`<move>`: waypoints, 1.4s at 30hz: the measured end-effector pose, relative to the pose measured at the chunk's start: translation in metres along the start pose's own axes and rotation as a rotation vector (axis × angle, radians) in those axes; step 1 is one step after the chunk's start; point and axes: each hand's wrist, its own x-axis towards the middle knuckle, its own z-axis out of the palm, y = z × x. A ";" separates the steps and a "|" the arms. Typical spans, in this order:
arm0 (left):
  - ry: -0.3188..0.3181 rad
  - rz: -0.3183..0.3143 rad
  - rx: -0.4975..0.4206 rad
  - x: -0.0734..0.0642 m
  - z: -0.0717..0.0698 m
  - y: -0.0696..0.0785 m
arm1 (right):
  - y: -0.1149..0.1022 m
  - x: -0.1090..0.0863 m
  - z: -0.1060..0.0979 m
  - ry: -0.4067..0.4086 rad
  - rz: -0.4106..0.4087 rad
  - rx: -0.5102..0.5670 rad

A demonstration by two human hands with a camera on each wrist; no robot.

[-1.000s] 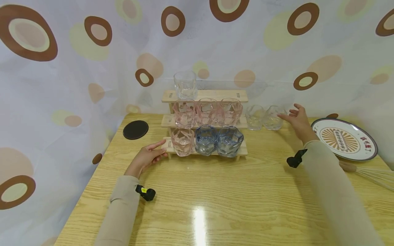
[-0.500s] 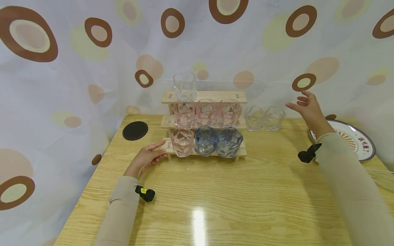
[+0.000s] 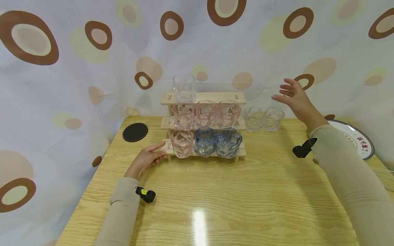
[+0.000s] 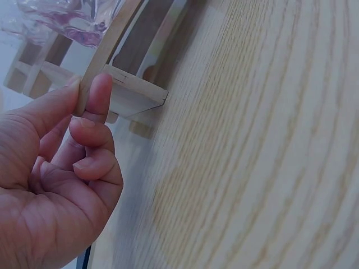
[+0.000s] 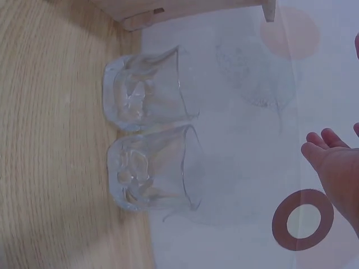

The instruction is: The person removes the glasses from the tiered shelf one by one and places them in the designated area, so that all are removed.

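My left hand [image 3: 145,160] pinches the left end of the lowest shelf of a three-tier wooden rack [image 3: 220,98]; in the left wrist view its thumb and index finger [image 4: 100,92] close on the board's edge. My right hand [image 3: 293,97] is raised with spread fingers, holding nothing, above and right of two clear glasses [image 3: 253,119] standing on the table beside the rack. The right wrist view shows the nearer clear glass [image 5: 154,168] upright. One clear glass [image 3: 184,87] stands on the top tier, three pink glasses [image 3: 206,114] on the middle, a pink glass [image 3: 182,144] and two blue glasses [image 3: 205,141] on the lowest.
A round black coaster [image 3: 135,132] lies left of the rack. At the right, a patterned plate [image 3: 364,145] lies partly behind my right sleeve, with whisk wires [image 3: 384,177] nearer the edge. A patterned cloth [image 3: 117,68] hangs behind the wooden table [image 3: 200,191].
My right hand has risen from beside the right clear glass, going right and up, then swinging back a little left. My left hand keeps its hold on the rack.
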 end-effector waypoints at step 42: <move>-0.001 0.017 0.004 0.000 0.000 -0.001 | -0.099 0.051 0.139 -0.365 -0.102 -0.013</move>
